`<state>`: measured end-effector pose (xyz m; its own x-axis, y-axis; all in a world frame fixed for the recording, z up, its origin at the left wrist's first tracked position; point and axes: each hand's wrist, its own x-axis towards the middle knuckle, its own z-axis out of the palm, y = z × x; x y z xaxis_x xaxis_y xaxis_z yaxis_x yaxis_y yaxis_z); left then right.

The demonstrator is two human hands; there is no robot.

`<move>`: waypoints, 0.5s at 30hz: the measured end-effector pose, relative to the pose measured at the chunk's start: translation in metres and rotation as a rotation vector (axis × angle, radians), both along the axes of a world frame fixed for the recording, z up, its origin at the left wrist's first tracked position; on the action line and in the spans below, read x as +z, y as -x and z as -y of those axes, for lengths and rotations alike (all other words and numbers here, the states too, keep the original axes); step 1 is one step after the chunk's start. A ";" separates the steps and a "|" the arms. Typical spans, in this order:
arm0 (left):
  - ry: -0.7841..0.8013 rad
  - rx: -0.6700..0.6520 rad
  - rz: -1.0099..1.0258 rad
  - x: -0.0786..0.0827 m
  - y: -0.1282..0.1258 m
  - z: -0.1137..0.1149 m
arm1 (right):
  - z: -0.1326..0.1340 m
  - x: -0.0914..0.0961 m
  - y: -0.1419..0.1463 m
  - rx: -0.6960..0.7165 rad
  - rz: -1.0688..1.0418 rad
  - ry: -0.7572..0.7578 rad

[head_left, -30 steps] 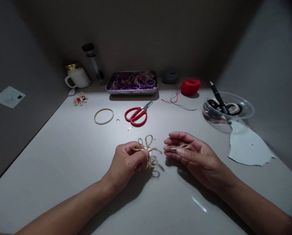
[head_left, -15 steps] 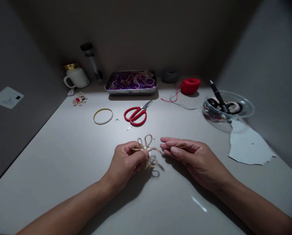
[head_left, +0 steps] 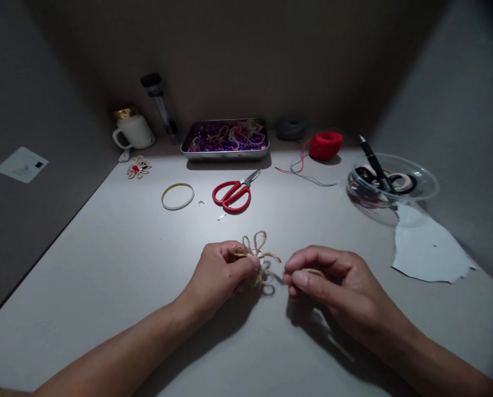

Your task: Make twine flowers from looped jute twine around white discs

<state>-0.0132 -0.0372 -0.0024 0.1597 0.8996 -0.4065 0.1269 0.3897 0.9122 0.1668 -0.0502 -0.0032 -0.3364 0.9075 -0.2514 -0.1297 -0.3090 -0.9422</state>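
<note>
Between the thumb and fingers of my left hand (head_left: 225,270) is a flower of looped jute twine (head_left: 260,239), its loops spreading out to the right around a pale centre. Part of it is hidden behind my thumb. To its right, my right hand (head_left: 333,281) is closed, the thumb pressed on the fingers, with a small piece of twine (head_left: 314,271) pinched in it. The two hands are a short gap apart, just above the white table (head_left: 106,275). Beyond them lie red-handled scissors (head_left: 236,198), a bangle (head_left: 177,197) and small white scraps (head_left: 221,217).
At the back stand a lidded mug (head_left: 134,132), a metal tray (head_left: 225,156) of purple beads, a grey thread roll (head_left: 290,128) and a red one (head_left: 326,146). A finished twine flower (head_left: 138,167) lies left. On the right are a clear bowl (head_left: 430,187) with a pen (head_left: 373,160) and torn white sheet (head_left: 428,245).
My right hand has moved down and slightly right, its fingers curling in on the twine piece. My left hand still holds the flower; the whole view has shifted a little.
</note>
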 end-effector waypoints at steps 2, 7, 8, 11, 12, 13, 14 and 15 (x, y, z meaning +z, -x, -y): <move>0.008 -0.001 -0.009 0.000 0.000 0.000 | 0.002 0.001 0.004 0.118 -0.023 0.048; 0.016 -0.096 0.029 0.000 0.002 0.002 | -0.006 -0.011 0.007 0.055 -0.082 0.123; 0.013 -0.129 0.048 0.001 0.002 0.002 | -0.008 -0.015 0.007 0.030 -0.090 0.145; 0.001 -0.182 0.082 0.002 0.003 0.003 | -0.013 -0.020 0.007 0.041 -0.120 0.211; 0.000 -0.182 0.086 0.001 0.003 0.003 | -0.014 -0.021 0.007 0.035 -0.132 0.227; 0.001 -0.173 0.084 0.001 0.003 0.002 | -0.014 -0.020 0.006 0.009 -0.142 0.241; 0.003 -0.161 0.075 0.000 0.003 0.002 | -0.015 -0.019 0.006 -0.041 -0.145 0.252; 0.005 -0.146 0.062 -0.001 0.003 0.002 | -0.015 -0.017 0.004 -0.108 -0.145 0.258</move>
